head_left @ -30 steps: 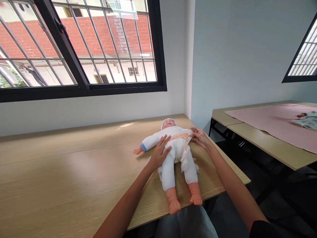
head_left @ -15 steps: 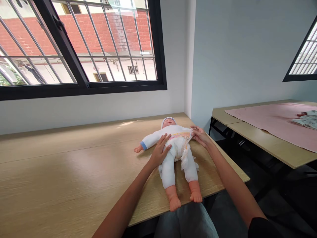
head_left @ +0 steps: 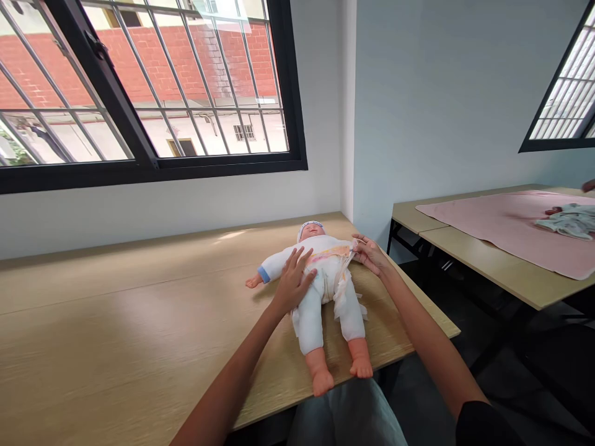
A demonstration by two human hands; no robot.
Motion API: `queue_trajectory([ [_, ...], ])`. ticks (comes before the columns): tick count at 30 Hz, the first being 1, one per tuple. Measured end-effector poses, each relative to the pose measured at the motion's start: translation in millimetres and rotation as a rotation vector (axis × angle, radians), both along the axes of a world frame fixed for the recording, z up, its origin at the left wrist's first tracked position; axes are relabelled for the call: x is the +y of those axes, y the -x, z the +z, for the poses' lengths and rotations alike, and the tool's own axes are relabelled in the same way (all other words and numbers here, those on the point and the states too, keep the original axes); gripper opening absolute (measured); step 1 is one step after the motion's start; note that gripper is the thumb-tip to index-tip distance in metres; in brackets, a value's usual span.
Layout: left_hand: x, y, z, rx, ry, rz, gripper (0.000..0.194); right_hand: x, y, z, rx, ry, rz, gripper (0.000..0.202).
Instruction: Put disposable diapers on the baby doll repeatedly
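Observation:
A baby doll (head_left: 310, 334) in a white suit and a headband lies on its back on the wooden table (head_left: 139, 347), its feet at the near edge. Around its hips sits a white diaper (head_left: 329, 279) with a coloured waistband. My left hand (head_left: 294, 282) rests with fingers spread on the diaper's left side and the doll's belly. At the other side of the waist, my right hand (head_left: 369, 254) pinches the diaper's edge, which looks ruffled there. The doll's arm near my right hand is mostly hidden.
To the right stands a second table (head_left: 502, 282) with a pink mat (head_left: 506, 229) and a crumpled pale cloth (head_left: 569, 220) on it. Another person's hand (head_left: 588, 186) shows at the right border. A wall and a barred window (head_left: 223, 167) lie beyond my table.
The view has shifted slightly to the right. Both my hands stay at the doll's waist with little movement. Another person's hand has come into view at the far right.

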State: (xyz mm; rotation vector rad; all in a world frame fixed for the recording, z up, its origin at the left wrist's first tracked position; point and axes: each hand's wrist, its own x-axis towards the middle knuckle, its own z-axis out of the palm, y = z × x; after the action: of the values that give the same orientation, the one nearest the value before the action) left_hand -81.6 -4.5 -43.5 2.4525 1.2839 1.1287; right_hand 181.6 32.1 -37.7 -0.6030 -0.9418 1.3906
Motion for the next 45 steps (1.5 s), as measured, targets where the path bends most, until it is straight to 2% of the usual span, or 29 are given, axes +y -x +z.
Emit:
queue_trajectory([
  [3, -5, -20, 21.1, 0.016, -0.112, 0.024, 0.043, -1, 2, 1.9, 0.025, -0.02, 0.026, 0.048],
  [6, -5, -51, 45.3, 0.064, -0.128, -0.032, 0.027, -4, 5, 4.7, 0.016, -0.044, 0.047, 0.048],
  [9, 3, -76, 63.7, 0.015, -0.008, -0.116, 0.027, -6, 7, 6.7, 0.009, -0.061, 0.051, 0.047],
  [11, 10, -85, 68.9, -0.051, 0.127, -0.215, 0.032, -7, 7, 6.7, -0.006, -0.061, 0.053, 0.046],
  [14, 20, -87, 65.3, -0.159, 0.223, -0.306, 0.032, -6, 7, 5.1, -0.038, -0.065, 0.044, 0.045],
  [18, 28, -82, 51.7, -0.276, 0.166, -0.216, 0.017, -7, 8, 4.0, -0.047, -0.079, 0.048, 0.045],
  [21, 30, -80, 46.7, -0.247, 0.172, -0.246, 0.014, -8, 9, 4.7, -0.053, -0.079, 0.057, 0.046],
  [34, 25, -77, 54.8, -0.311, 0.33, -0.258, 0.01, -12, 7, 8.4, -0.091, -0.081, 0.045, 0.046],
  [45, 27, -76, 50.7, -0.365, 0.3, -0.249, 0.008, -11, 13, 7.1, -0.137, -0.075, -0.03, 0.042],
])
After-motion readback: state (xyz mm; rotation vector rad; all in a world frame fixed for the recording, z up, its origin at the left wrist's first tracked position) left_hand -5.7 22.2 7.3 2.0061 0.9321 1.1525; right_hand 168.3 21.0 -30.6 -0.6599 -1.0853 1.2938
